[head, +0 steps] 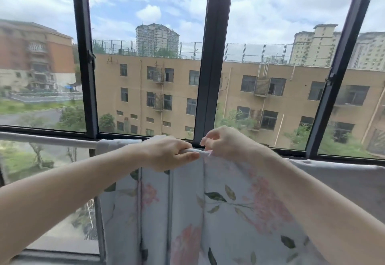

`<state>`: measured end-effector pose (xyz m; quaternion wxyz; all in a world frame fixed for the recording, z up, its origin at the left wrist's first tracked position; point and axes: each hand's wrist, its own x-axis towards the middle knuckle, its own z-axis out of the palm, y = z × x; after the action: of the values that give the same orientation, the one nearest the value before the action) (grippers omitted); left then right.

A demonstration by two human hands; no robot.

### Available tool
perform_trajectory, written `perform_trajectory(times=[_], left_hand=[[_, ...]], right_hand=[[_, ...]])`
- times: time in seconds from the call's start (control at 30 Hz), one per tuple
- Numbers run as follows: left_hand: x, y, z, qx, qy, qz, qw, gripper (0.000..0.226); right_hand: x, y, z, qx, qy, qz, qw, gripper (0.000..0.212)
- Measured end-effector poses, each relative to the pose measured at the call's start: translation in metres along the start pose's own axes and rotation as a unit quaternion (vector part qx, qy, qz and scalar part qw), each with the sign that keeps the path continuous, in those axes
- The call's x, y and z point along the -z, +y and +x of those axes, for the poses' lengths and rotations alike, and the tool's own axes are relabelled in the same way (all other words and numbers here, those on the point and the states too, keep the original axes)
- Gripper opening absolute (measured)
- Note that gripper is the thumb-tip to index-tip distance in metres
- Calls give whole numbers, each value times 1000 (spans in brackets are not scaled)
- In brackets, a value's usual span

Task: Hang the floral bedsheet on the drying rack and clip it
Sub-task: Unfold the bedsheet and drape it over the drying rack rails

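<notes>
Left hand (pixel 168 153) gripping sheet (pixel 208 212) over rail (pixel 48 139); right hand (pixel 224 143) pinching something small, unclear, beside it; sheet hanging beneath both.

The floral bedsheet (pixel 218 212) hangs draped over the drying rack's pale rail (pixel 48 139), which runs level in front of the window. The cloth is pale grey-white, printed with pink blossoms and dark green leaves, and falls below the rail in long vertical folds. Its top edge is bunched up on the rail, and further right along the rail it spreads flatter, showing a plain greyish side. Left of the sheet the rail is bare. Whether a clip sits on the edge is too small to tell.
</notes>
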<state>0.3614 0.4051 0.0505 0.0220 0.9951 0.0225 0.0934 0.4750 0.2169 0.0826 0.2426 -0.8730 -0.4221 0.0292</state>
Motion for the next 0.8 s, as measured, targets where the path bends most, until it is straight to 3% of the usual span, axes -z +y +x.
perform_trajectory(times=[0.17, 0.23, 0.33, 0.4, 0.47, 0.53, 0.6, 0.8], left_hand=[[-9, 11, -11, 33, 64, 43, 996, 49], [-24, 10, -18, 46, 175, 40, 983, 44], [-50, 15, -43, 77, 361, -41, 929, 46], [-63, 25, -65, 121, 424, -79, 894, 45], [-71, 35, -81, 189, 379, -101, 900, 43], [-72, 41, -85, 251, 276, -128, 919, 52], [-69, 46, -80, 266, 231, -139, 925, 56], [-51, 39, -74, 262, 286, -152, 909, 44]], right_hand=[[-31, 2, 0, -55, 22, -78, 995, 50], [-30, 1, 4, -60, 20, -80, 995, 47], [-31, 0, 8, -64, 13, -94, 993, 40], [-35, 1, 9, -69, 23, -106, 992, 40], [-38, 2, 9, -68, 36, -114, 991, 41], [-41, 0, 8, -71, 43, -123, 989, 41], [-42, -3, 9, -72, 45, -131, 988, 41], [-36, -3, 7, -89, 25, -128, 987, 47]])
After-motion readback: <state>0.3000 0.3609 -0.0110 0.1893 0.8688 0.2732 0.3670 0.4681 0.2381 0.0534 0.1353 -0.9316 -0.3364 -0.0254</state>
